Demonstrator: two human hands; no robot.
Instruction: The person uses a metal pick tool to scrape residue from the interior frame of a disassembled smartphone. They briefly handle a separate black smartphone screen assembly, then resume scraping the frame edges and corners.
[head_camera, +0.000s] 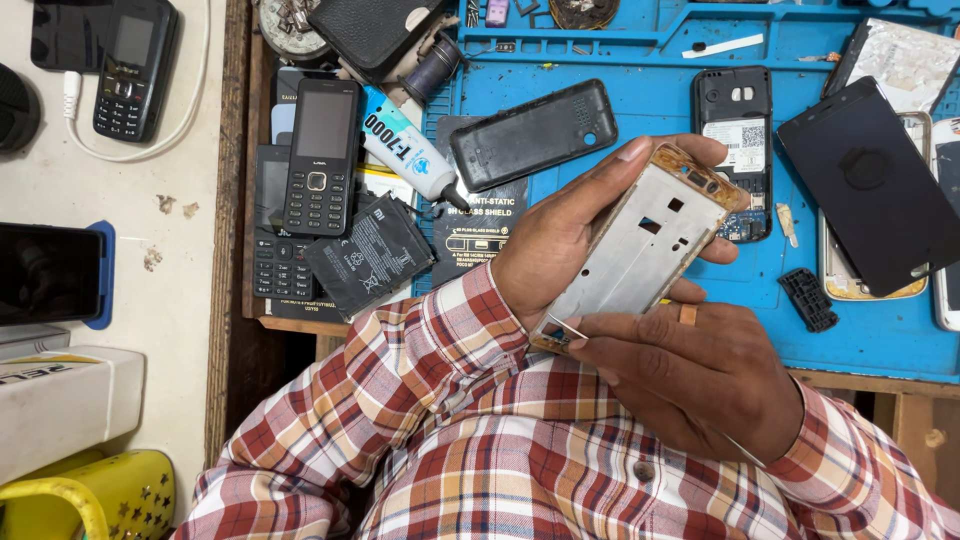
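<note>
My left hand (560, 235) grips a silver metal phone frame (640, 245) with a brownish rim, held tilted above the blue repair mat (640, 95). My right hand (690, 375) sits just below it and pinches a small thin metal tool (566, 325) against the frame's lower end. A ring shows on one right-hand finger. Both sleeves are red, white and brown plaid. What the tool's tip touches is too small to tell.
On the mat lie a black back cover (533, 133), an opened phone (735, 140), a black screen panel (868, 185) and a small black part (808, 299). Left of it are a keypad phone (320, 155), a glue tube (410, 150) and a flat battery (370, 258). Another keypad phone (135, 65) is charging at far left.
</note>
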